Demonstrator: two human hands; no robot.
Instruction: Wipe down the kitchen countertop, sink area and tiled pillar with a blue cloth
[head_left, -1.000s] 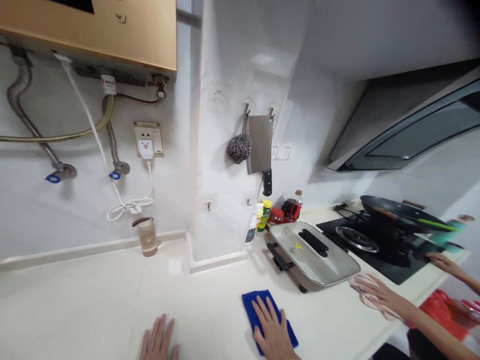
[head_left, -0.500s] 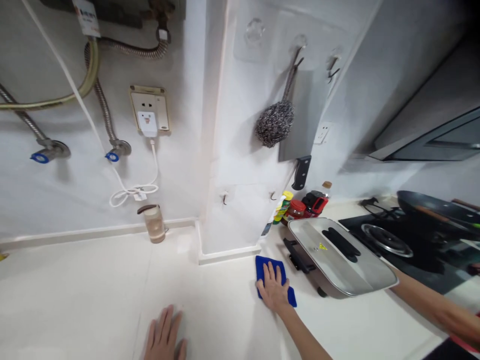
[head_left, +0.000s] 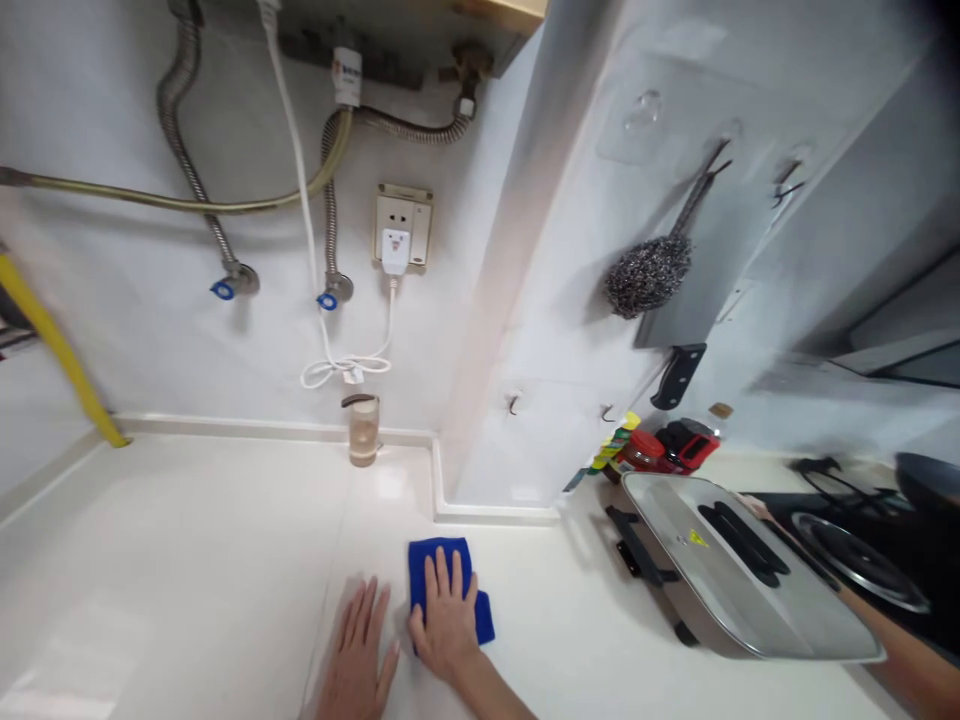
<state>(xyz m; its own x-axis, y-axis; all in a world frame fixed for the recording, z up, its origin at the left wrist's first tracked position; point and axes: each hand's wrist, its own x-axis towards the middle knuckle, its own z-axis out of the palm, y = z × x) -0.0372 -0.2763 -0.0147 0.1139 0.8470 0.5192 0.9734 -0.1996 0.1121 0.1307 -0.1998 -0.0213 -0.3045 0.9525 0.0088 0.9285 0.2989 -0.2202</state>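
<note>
My right hand point(head_left: 446, 615) lies flat on a folded blue cloth point(head_left: 486, 618), fingers spread and pressing it against the white counter point(head_left: 202, 560). The cloth's upper edge and lower right corner show around the hand; the rest is under my palm. Just to the left, my left hand point(head_left: 358, 650) rests on the counter with its fingers stretched out and nothing in it. A glass of brownish liquid point(head_left: 364, 435) stands behind the hands, by the wall, with a dark curved strip at its top.
Right of the wall pillar point(head_left: 517, 440) sits a lidded electric pan point(head_left: 720, 570). Another person's arm point(head_left: 892, 635) reaches behind it near the stove point(head_left: 795, 515). A cleaver point(head_left: 679, 375) and a steel-wool scrubber point(head_left: 649, 275) hang from hooks. Several condiment containers point(head_left: 645, 450) stand beyond the pillar.
My right hand has moved left along the counter with the blue cloth, away from the pan. The camera view has turned left. My hands are now closer together.
</note>
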